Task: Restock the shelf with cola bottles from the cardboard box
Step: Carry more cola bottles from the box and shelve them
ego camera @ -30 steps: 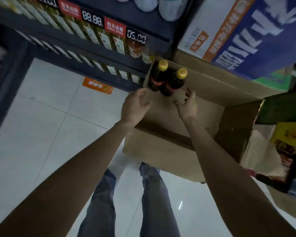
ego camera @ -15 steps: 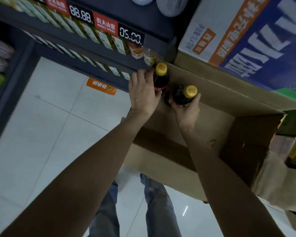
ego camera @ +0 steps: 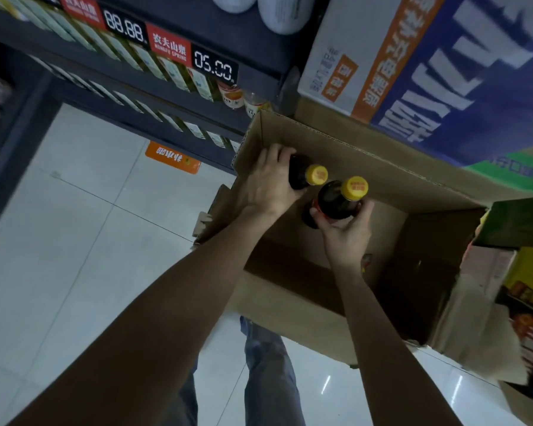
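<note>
A shop aisle with a pale tiled floor [ego camera: 74, 241]. A dark shelf [ego camera: 154, 87] with price tags runs beyond and left of the hands. An open cardboard box [ego camera: 397, 186] lies under both hands, with a blue carton [ego camera: 443, 72] beyond it. The left hand [ego camera: 268, 186] curls around a dark cola bottle [ego camera: 299, 175] with a yellow cap, inside the box. The right hand [ego camera: 345, 232] grips a second bottle [ego camera: 336, 201] just beside the first, its cap pointing away from the wrist.

A shop aisle: dark shelves [ego camera: 154, 72] lined with bottled drinks, digital price tags [ego camera: 215, 66] on the shelf edge, stacked cartons [ego camera: 413, 63], and a pale tiled floor [ego camera: 74, 241].
</note>
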Demonstrator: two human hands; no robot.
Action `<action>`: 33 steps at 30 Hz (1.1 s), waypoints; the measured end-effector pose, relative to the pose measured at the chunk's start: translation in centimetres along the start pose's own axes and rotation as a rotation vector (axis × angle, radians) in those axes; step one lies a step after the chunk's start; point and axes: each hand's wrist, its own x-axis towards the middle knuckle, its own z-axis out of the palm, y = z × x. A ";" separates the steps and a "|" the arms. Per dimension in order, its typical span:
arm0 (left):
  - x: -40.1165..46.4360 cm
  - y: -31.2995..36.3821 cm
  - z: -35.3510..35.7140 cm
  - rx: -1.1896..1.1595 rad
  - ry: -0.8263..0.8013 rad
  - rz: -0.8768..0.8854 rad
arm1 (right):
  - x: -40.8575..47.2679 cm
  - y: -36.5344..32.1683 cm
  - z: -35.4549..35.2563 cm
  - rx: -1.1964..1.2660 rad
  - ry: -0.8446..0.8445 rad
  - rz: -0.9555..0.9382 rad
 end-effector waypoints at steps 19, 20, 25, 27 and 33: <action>-27.1 -6.0 -25.7 -1.281 0.586 -0.415 | -17.2 -25.3 -3.5 0.278 -0.575 -0.409; -29.4 -7.2 -27.0 -1.258 0.633 -0.446 | -19.2 -26.3 -2.2 0.288 -0.634 -0.388; -41.9 -12.9 -32.3 -1.146 0.931 -0.627 | -30.5 -28.9 5.9 0.147 -0.897 -0.354; -47.5 -15.0 -34.1 -1.108 1.055 -0.706 | -35.6 -29.4 9.2 0.068 -1.056 -0.373; -63.3 -20.4 -38.2 -1.267 1.443 -0.800 | -52.2 -32.0 17.9 -0.006 -1.457 -0.434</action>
